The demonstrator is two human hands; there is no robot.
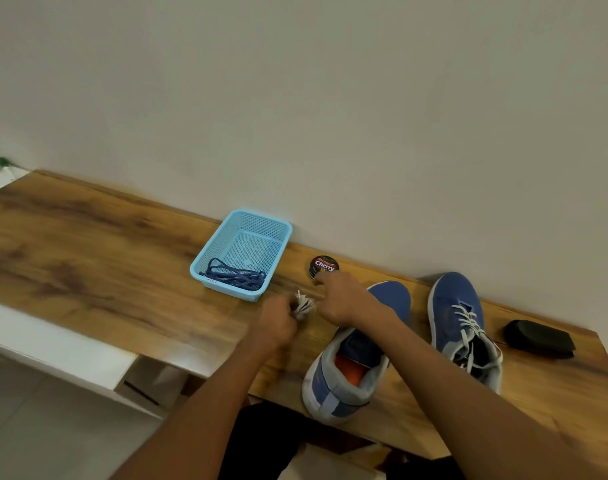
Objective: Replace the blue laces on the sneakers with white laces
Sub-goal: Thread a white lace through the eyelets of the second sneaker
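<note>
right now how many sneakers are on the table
2. One sneaker without laces lies under the right forearm near the table's front edge; the other sneaker, with white laces, sits to its right, beside the black brush.

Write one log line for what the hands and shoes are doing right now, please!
left hand grips white lace bundle | right hand beside it, grip unclear | near sneaker unlaced | far sneaker white-laced | blue laces in basket

i see the desk [88, 237] bare and wide along its left half. toward the back edge a basket [242, 252] and a tin [324, 266] stand near each other, a narrow gap between. two sneakers [356, 355] [463, 327] and a brush [539, 337] crowd the right end, with slim lanes between them.
</note>
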